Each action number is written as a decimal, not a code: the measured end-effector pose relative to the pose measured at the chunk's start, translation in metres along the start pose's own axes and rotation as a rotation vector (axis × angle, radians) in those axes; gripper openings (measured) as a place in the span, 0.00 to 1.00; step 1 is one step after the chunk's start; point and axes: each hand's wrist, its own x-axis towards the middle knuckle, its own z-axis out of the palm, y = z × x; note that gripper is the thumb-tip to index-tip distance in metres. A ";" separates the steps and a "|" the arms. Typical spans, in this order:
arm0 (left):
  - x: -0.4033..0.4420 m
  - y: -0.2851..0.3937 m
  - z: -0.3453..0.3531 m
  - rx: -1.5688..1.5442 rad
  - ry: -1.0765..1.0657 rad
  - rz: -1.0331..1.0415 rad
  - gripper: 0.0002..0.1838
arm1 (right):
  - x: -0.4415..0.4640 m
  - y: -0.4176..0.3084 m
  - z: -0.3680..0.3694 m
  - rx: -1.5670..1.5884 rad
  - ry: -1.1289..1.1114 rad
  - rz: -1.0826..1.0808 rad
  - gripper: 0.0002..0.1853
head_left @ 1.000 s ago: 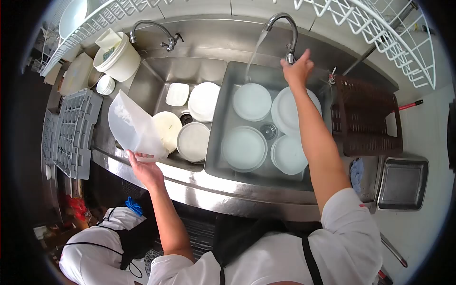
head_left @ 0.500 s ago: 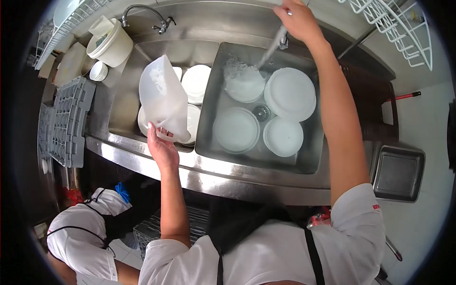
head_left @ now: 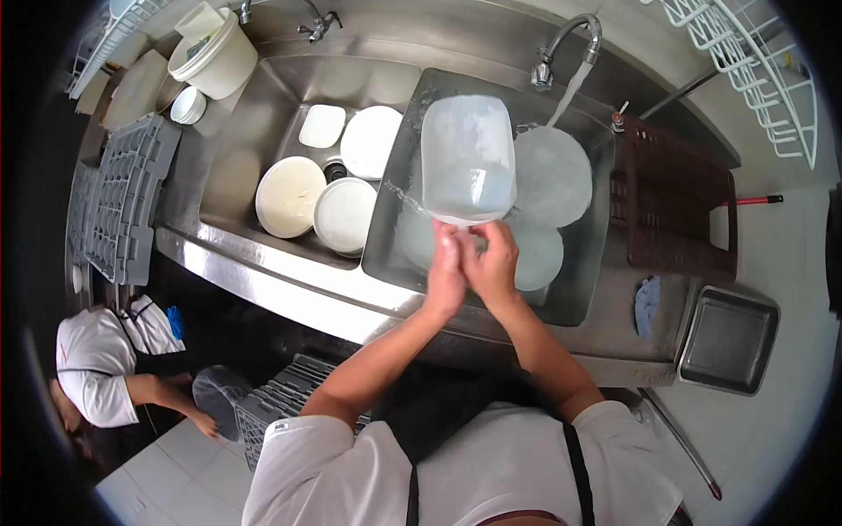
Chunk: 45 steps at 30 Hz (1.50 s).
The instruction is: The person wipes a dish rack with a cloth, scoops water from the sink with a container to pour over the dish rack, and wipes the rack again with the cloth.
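Note:
A translucent plastic container (head_left: 469, 153) hangs over the water-filled right sink basin (head_left: 586, 302). My left hand (head_left: 447, 273) and my right hand (head_left: 493, 263) are close together, both closed on its near rim. Beneath and beside it, round white lids or plates (head_left: 554, 175) lie under the water, partly covered by the container. Water runs from the right faucet (head_left: 568, 39) onto the far right one. In the left basin (head_left: 230, 197) lie several white round pieces (head_left: 345, 216) and a small square white one (head_left: 323, 126).
A white bucket (head_left: 224, 66), small white cups (head_left: 188, 105) and a grey dish rack (head_left: 139, 202) stand left. At right are a brown crate (head_left: 675, 232), blue cloth (head_left: 647, 307) and metal pan (head_left: 731, 342). A co-worker (head_left: 101, 359) bends at lower left, one hand at a dark round object (head_left: 219, 401).
The container has moved right, from over the left basin to over the right one. My right hand has come down from near the faucet and joined my left on it. The co-worker has shifted.

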 end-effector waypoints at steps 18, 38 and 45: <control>0.136 -0.062 -0.093 1.477 -0.439 -0.242 0.24 | 0.040 0.185 0.071 -0.699 -0.568 -0.054 0.12; -0.058 0.093 -0.111 1.134 0.354 0.266 0.18 | 0.004 0.092 -0.002 0.443 -0.221 0.512 0.25; -0.182 0.088 -0.222 0.922 1.091 0.452 0.17 | 0.040 0.072 -0.031 0.673 -0.346 0.524 0.21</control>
